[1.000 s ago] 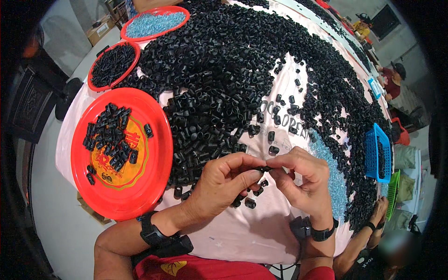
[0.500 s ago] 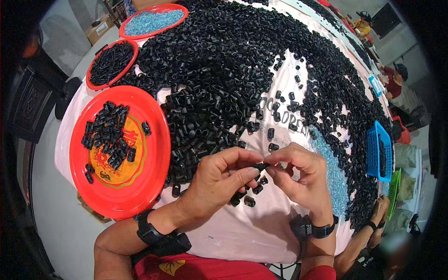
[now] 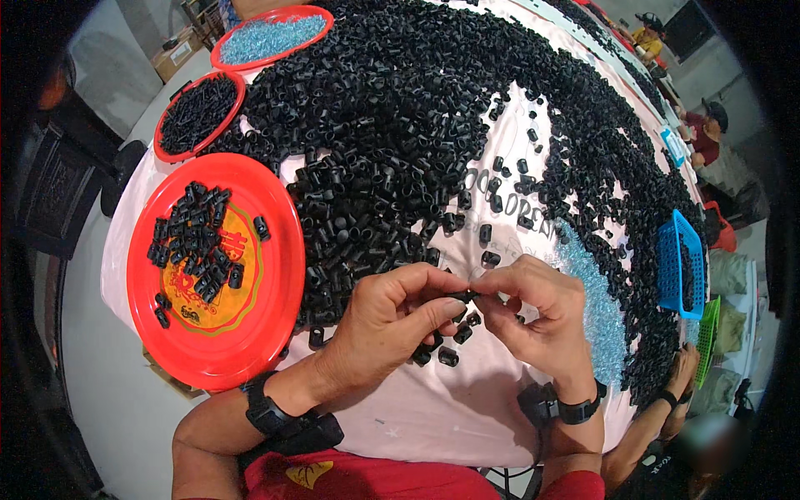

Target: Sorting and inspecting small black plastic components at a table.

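Over the near part of the table, my two hands meet at the fingertips. My left hand (image 3: 387, 317) is closed, pinching a small black plastic fitting (image 3: 463, 296) between thumb and fingers. From the other side, the closed thumb and forefinger of my right hand (image 3: 537, 315) grip that fitting's end; anything smaller between those fingertips is hidden. A few loose black fittings (image 3: 448, 357) lie on the cloth under my hands. To the left stands a red plate (image 3: 271, 337) with a heap of black fittings (image 3: 196, 229) on it. Beyond my hands spreads a large pile of hollow black pieces (image 3: 375, 158).
Small clear bluish pieces fill a red tray (image 3: 218, 60) and form a heap (image 3: 590, 312) at right. Another red tray (image 3: 160, 150) holds thin black parts. Blue (image 3: 669, 287) and green baskets (image 3: 708, 337) stand at the right edge, near another person's hands (image 3: 685, 367).
My right fingertips have shifted slightly left, closer against my left fingertips on the black fitting. My left hand has hardly moved.
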`<state>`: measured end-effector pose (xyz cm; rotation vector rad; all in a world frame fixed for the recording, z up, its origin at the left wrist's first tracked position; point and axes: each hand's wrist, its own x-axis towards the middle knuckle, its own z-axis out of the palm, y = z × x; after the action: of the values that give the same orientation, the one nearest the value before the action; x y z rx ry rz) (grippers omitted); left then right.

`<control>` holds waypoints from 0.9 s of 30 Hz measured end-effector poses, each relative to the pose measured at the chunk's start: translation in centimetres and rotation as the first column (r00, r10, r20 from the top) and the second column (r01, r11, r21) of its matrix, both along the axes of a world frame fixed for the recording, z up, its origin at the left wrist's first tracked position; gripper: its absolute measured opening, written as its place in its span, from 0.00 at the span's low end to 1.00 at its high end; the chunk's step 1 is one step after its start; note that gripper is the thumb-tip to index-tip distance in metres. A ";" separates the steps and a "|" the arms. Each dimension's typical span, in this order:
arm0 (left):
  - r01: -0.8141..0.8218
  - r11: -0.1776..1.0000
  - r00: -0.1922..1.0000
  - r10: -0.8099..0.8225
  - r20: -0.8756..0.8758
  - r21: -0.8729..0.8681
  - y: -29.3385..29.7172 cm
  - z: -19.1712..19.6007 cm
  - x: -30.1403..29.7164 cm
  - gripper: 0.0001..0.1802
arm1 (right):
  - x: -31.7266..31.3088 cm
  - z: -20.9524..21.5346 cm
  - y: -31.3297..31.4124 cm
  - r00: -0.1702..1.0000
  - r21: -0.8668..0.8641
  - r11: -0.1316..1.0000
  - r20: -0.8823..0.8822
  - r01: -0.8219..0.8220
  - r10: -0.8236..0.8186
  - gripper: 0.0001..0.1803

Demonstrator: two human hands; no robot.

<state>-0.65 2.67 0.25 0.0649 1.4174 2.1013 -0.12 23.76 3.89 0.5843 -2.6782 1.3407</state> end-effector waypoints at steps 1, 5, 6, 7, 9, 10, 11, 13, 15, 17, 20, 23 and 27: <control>0.001 1.000 1.000 -0.002 -0.014 -0.022 0.0 -0.1 0.0 0.10 | 0.0 -0.1 -0.1 0.999 0.022 1.000 -0.044 -0.003 0.004 0.13; -0.013 0.999 1.000 0.012 -0.023 -0.047 0.1 -0.3 0.3 0.09 | 0.2 0.0 -0.4 0.989 0.052 0.999 -0.144 -0.011 0.018 0.13; -0.032 0.998 0.994 0.027 -0.103 -0.048 0.2 -0.5 0.4 0.09 | 0.1 -0.1 -0.4 0.989 0.044 0.999 -0.146 -0.022 0.028 0.13; -0.051 0.998 0.982 0.041 -0.183 -0.049 0.3 -0.8 0.4 0.08 | 0.1 0.0 -0.3 0.995 0.035 0.999 -0.096 -0.015 0.018 0.12; -0.049 0.996 0.981 0.035 -0.191 -0.069 0.2 -0.9 0.3 0.09 | 0.2 0.0 -0.4 0.999 0.015 1.000 -0.044 -0.023 0.023 0.12; -0.045 0.997 0.984 0.033 -0.173 -0.068 0.2 -0.9 0.2 0.09 | 0.1 0.1 -0.5 1.000 0.008 1.000 -0.014 -0.001 0.001 0.12; -0.038 0.997 0.988 0.028 -0.155 -0.061 0.3 -0.7 0.2 0.09 | 0.2 0.1 -0.4 1.000 0.007 1.000 0.016 0.025 -0.025 0.12; -0.057 0.995 0.982 0.041 -0.182 -0.081 0.0 -0.2 0.0 0.11 | 0.3 -0.2 -0.5 0.999 0.032 0.999 -0.037 0.010 -0.009 0.12; 0.078 0.988 0.990 -0.093 -0.104 -0.137 -0.4 0.1 -0.1 0.13 | 0.5 0.1 -0.7 0.993 0.092 0.995 -0.119 0.025 -0.013 0.12; 0.056 0.987 0.986 -0.078 -0.147 -0.151 -0.4 0.1 0.0 0.13 | 0.6 0.2 -0.8 0.991 0.096 0.995 -0.131 0.029 -0.016 0.12; 0.010 0.984 0.972 -0.051 -0.229 -0.177 -0.3 0.1 0.0 0.12 | 0.5 0.1 -1.0 0.984 0.110 0.993 -0.180 0.031 -0.010 0.11; -0.058 0.990 0.939 0.011 -0.344 -0.126 0.1 -0.7 0.1 0.11 | 0.6 0.3 -1.1 0.988 0.085 0.995 -0.149 0.059 -0.045 0.11; -0.031 0.987 0.936 -0.026 -0.351 -0.157 -0.3 -0.5 0.0 0.10 | 0.6 0.5 -0.9 0.996 0.083 0.994 -0.050 0.076 -0.072 0.11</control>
<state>-0.68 2.41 -0.24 0.3940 1.7911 2.0396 0.51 22.83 4.43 0.5125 -2.7015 1.1852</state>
